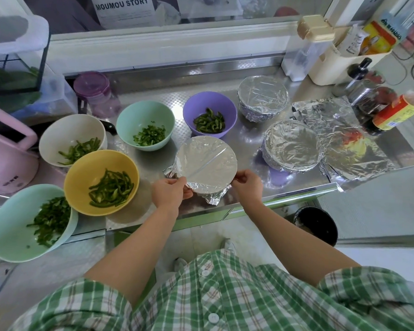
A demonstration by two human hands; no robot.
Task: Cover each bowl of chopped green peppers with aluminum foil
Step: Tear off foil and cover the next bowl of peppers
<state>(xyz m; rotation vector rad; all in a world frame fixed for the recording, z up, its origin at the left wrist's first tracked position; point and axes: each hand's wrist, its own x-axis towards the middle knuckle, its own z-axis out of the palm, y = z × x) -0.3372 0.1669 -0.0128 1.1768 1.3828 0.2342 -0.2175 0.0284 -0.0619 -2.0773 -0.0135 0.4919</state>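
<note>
Aluminum foil was stretched smooth over the front bowl, near the front edge of the counter, and its loose corners were crumpled down round the wall. The bowl itself was hidden by the wrap, so its colour and contents could not be told. The foil's left edge was pinched by the left grip, with fingers curled against the thumb at the rim. The right edge was pinched in the same way by the right grip; the fingertips there were partly hidden, and the hold was probably on a fold just under the rim.

Two more bowls were seen already wrapped to the right, a far covered bowl toward the back and a near covered bowl closer in, set apart from each other. Crinkled loose foil sheets were laid flat just beside the nearer one.

Chopped green peppers were seen in five uncovered bowls. A purple bowl was placed just behind the wrapped one, with a small mint bowl to its left and a white bowl further left. A yellow bowl was set close in front of the white one, and a large mint bowl was set against it at the near left.
</note>
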